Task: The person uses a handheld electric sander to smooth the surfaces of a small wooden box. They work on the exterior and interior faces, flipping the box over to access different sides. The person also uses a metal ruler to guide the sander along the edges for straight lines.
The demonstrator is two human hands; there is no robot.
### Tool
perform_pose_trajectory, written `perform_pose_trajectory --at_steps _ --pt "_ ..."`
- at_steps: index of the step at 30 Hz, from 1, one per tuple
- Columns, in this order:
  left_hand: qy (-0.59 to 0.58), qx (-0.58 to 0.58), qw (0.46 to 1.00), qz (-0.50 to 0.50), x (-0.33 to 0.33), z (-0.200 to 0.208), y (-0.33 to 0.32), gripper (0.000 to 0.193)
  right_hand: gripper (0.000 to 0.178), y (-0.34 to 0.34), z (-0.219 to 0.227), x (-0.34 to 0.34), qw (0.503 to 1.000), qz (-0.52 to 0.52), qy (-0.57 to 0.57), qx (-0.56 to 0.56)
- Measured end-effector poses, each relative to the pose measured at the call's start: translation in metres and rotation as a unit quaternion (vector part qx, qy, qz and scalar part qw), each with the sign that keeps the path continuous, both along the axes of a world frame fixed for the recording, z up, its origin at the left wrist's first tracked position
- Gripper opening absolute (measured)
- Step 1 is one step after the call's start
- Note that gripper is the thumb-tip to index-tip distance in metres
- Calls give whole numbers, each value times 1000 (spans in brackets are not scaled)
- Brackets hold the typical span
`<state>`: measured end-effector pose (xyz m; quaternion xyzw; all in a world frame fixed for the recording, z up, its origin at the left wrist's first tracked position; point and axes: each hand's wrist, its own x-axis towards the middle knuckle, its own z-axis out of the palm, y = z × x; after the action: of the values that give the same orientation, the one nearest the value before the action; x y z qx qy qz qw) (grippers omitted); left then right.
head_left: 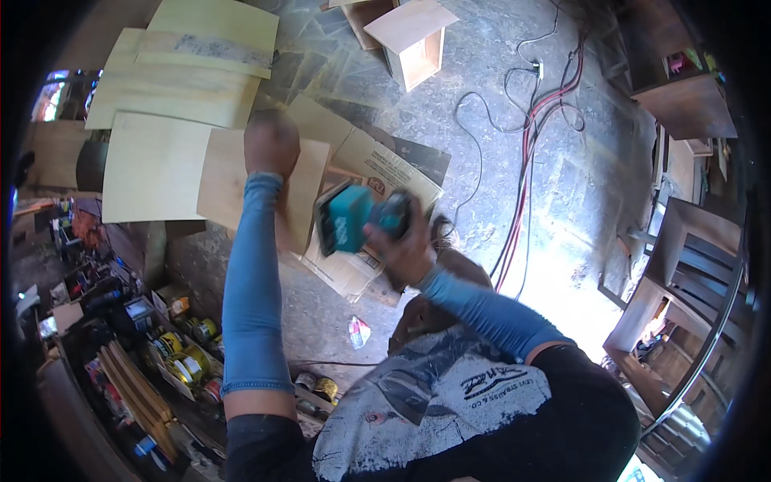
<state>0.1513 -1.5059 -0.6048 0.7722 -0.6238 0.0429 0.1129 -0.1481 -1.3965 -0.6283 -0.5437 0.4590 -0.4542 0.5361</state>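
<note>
Working over the cardboard (pixel 385 165), spread on the floor (pixel 313 76). Gripping a teal power sander (pixel 347 218) in the right hand (pixel 405 249), with fingers wrapped round its dark end; held above the cardboard, just beside a light wooden piece (pixel 307 181). Boxlike in shape, set at the left side of the cardboard, partly hidden behind the left forearm. Reaching to the far edge of that piece with the left hand (pixel 271 145); badly blurred, so cannot tell whether closed on the wood or only resting there.

Judged as mid-work: piece already placed, tool already in hand. Cannot tell contact between sander and wood, nor how much surface is already smoothed. Probably left: some faces or edges of the piece; no coating visible on it.

Beyond the cardboard: small wooden boxes (pixel 409 32), judged already assembled, uncertain whether smoothed. Left of the cardboard and beyond: pale boards (pixel 185 92), flat and overlapping; cannot tell whether finished or awaiting work. Nearer than the cardboard, to its left: cans (pixel 189 365), apparently out of use at this moment.
</note>
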Motion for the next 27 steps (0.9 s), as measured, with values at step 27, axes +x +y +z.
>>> perform_pose_trajectory --at_steps 27 --pt "-162 27 984 -62 5 -27 15 52 67 10 -45 63 982 -144 -106 -64"
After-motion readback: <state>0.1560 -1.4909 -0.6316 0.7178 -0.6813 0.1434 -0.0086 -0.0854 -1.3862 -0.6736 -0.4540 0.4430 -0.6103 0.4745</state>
